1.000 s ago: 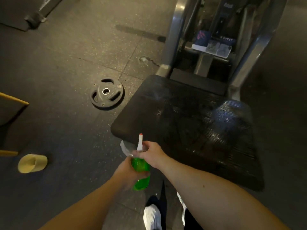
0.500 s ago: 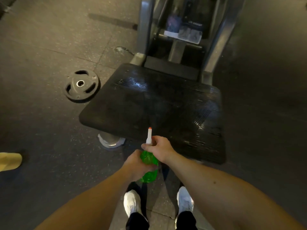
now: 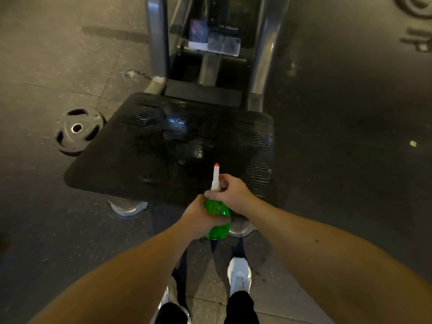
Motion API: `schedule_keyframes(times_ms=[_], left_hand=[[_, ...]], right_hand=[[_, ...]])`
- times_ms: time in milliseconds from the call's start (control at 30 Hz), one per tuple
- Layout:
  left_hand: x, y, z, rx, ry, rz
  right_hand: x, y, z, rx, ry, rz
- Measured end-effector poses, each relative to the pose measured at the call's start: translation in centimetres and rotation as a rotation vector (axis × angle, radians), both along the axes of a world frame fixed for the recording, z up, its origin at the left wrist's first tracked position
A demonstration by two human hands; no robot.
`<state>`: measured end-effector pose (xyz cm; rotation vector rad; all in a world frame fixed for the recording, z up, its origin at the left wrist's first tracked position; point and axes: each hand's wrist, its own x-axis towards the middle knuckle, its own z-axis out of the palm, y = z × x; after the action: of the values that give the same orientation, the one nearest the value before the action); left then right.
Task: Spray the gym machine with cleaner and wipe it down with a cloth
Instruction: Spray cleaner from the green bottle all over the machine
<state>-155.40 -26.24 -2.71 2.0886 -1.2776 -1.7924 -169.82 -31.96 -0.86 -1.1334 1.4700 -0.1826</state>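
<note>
A green spray bottle point(image 3: 218, 218) with a white nozzle and red tip points forward at the black ribbed foot platform point(image 3: 149, 155) of the squat machine. My left hand point(image 3: 198, 218) grips the bottle's green body from the left. My right hand point(image 3: 230, 195) curls round the white trigger head just above it. The platform's middle glistens with wet patches. No cloth is in view.
The machine's grey steel uprights point(image 3: 156, 38) rise behind the platform, with a label plate point(image 3: 215, 38) between them. A black weight plate point(image 3: 78, 129) lies on the rubber floor at the platform's left. My white shoes point(image 3: 239, 274) stand just before the platform's front edge.
The view has swung left to right and moved closer, so the platform now sits centred ahead. Both hands kept hold of the bottle. The yellow cup at left has dropped out of view.
</note>
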Motion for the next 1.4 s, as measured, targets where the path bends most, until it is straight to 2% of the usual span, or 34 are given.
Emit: schedule_keyframes(times_ms=[200,467,600,700,967,1233,1400], left_hand=[[-2.2,1.1,-0.4,-0.011,0.024,-0.022],[-3.5,3.7,-1.1,0.007,-0.026,-0.135],[-4.0,5.1,-1.6,0.007,-0.040,-0.130],[-4.2,5.9,-2.1,0.014,-0.040,-0.130],[-3.5,6.9,-3.3,0.050,-0.057,-0.177],[-2.4,7.6,-4.0,0.091,-0.043,-0.099],[-1.5,8.1,-4.3,0.065,-0.050,-0.078]], right_hand=[[-2.8,1.8,-0.7,-0.041,-0.015,0.008],[-4.5,5.2,-2.3,0.010,0.001,0.015],[-4.4,7.1,-2.4,-0.007,0.061,-0.006],[-4.5,8.1,-4.9,-0.035,0.105,-0.030],[-4.3,8.9,-4.5,0.034,0.146,0.026],[-2.9,9.0,-4.8,0.013,0.200,0.073],[-1.7,9.3,-5.2,0.006,0.162,0.077]])
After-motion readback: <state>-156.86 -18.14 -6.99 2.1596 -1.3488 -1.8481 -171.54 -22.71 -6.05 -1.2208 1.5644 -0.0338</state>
